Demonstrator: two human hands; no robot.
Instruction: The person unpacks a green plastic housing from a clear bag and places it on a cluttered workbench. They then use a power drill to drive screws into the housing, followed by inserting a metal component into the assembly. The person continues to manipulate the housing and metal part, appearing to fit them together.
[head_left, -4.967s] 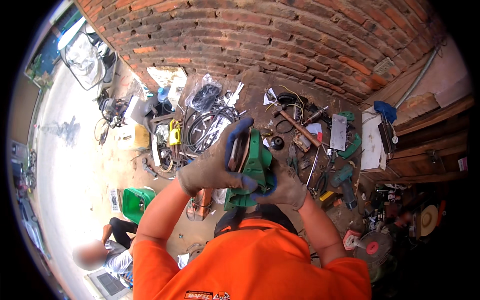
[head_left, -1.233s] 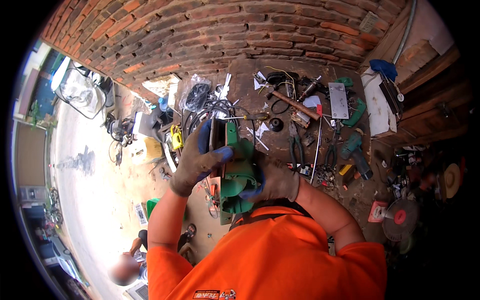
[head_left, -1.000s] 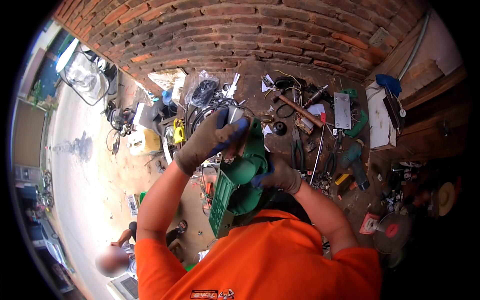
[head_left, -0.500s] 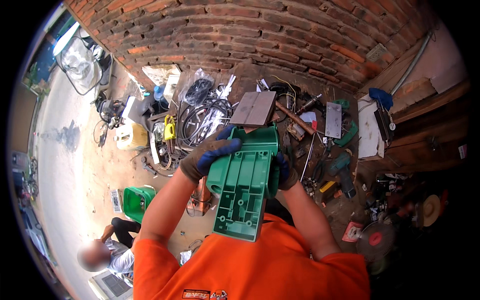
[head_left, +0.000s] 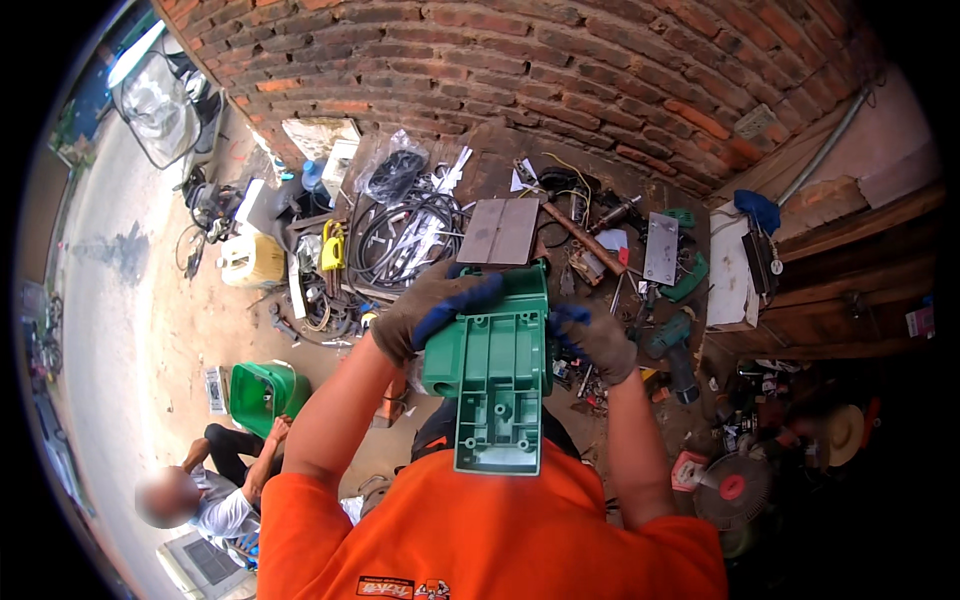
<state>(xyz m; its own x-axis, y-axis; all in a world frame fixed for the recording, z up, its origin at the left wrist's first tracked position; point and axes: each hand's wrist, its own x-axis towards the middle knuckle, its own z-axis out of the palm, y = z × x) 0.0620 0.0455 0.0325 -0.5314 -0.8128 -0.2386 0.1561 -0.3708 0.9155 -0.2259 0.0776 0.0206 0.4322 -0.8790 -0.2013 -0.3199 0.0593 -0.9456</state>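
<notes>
A green moulded plastic housing (head_left: 487,350) with ribs and screw posts on its face hangs in front of my chest. My gloved left hand (head_left: 430,310) grips its upper left part, blue-coated thumb lying over the top. Beside its right edge, my gloved right hand (head_left: 597,338) has curled fingers against the rim; part of the fingertips is hidden. Beyond the housing's upper end, a flat grey-brown board (head_left: 497,231) lies on the cluttered bench.
Coiled black cable (head_left: 405,245) and white strips lie left of the board. A cordless drill (head_left: 678,355) and metal plate (head_left: 661,248) are on the right. A seated person (head_left: 225,495) reaches toward a green bucket (head_left: 268,392) at lower left. A brick wall (head_left: 480,70) rises behind.
The housing has turned more upright and come slightly lower. My right hand has shifted outward from behind its right edge. The seated person's hand now reaches the green bucket.
</notes>
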